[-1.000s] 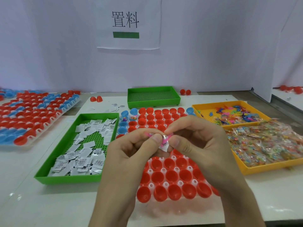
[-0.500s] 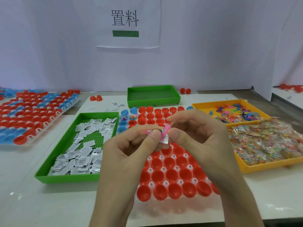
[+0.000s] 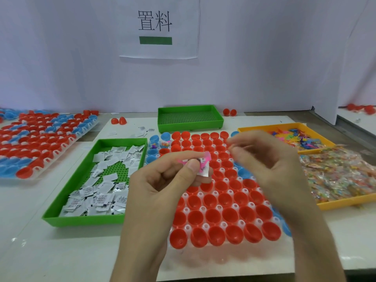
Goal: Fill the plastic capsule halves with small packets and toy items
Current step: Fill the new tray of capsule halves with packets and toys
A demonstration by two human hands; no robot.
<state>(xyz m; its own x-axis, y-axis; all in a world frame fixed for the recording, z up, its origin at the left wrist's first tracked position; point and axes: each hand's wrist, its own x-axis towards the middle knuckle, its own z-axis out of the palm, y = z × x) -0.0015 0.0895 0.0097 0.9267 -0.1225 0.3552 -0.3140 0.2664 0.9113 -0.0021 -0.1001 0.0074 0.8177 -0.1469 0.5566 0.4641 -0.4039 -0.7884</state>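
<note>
Above the rack, over its middle, the left hand pinches a packet and a pink toy together between thumb and forefinger, with the other fingers curled beneath. The right hand hangs just right of it, apart from the packet, over the rack's far right part. Its fingers are bent and blurred, and whether they hold anything cannot be told.

The rack carries red halves, open side up, with blue halves at its far left corner and more along its right edge. Two blue ones at that corner have small coloured bits inside.

Just left of the rack, a green tray holds loose white packets. Behind the rack stands a second green tray. Right of the rack, an orange tray is heaped with clear bags of coloured pieces, and a second orange tray at its far end holds bright loose toys.

Well to the left of the rack, a second rack carries mixed red and blue halves. Loose red halves lie on the table behind the rack, left and right of the far green tray. On the wall behind the rack hangs a paper sign with two printed characters and a green bar.
</note>
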